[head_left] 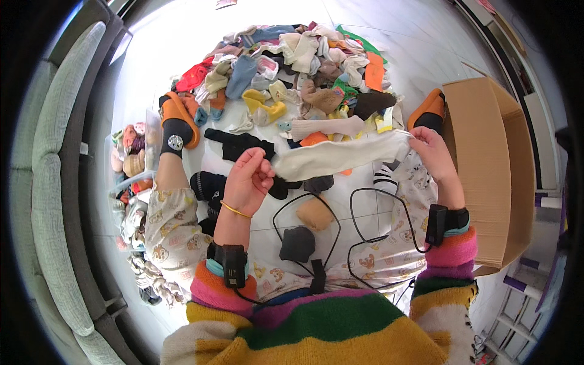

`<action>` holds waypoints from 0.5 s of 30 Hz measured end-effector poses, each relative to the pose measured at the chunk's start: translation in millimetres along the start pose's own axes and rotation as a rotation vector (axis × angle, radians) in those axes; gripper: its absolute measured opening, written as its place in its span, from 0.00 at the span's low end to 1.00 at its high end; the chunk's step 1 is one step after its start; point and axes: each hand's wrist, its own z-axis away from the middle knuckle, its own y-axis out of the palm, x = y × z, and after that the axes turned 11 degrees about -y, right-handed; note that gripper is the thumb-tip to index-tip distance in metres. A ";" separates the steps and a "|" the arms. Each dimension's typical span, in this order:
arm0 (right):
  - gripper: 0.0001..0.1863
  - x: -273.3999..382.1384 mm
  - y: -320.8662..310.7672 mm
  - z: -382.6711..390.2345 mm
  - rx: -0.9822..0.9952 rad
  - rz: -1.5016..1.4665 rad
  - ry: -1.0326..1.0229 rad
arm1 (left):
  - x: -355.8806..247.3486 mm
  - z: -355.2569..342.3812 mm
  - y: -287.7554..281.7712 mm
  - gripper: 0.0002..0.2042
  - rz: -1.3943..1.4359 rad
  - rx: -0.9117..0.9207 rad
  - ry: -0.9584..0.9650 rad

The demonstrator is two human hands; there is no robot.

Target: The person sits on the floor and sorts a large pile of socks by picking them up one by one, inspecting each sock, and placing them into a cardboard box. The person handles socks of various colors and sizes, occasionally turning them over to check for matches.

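A long white sock [344, 156] is stretched out sideways in front of me, above the floor. My left hand [248, 176] is closed, its fingers pinching the sock's left end. At the other end, my right hand [433, 149] grips the sock's edge between thumb and fingers. A black sock [240, 145] lies just beyond my left hand, and a pale beige sock [328, 126] is right behind the white one. Between my legs rest a balled dark grey sock [297, 244] and a balled tan sock [314, 213].
A large heap of mixed socks [304, 79] spreads ahead. Clear plastic bins [131, 179] with rolled socks stand left, near a grey sofa [58, 201]. To the right is an open cardboard box [477, 170]. Black cables [351, 255] loop from my wrist devices across my lap.
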 end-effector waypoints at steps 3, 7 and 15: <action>0.07 0.9 5.6 6.3 -0.019 -0.189 0.109 | -3.4 0.2 -8.7 0.03 0.014 0.088 0.102; 0.06 12.6 18.1 15.9 0.059 -0.550 0.185 | 5.8 -2.9 -9.1 0.04 -0.087 0.021 0.071; 0.08 55.7 72.8 24.4 0.398 -0.541 0.145 | 67.1 -8.6 56.7 0.09 -0.915 0.158 0.612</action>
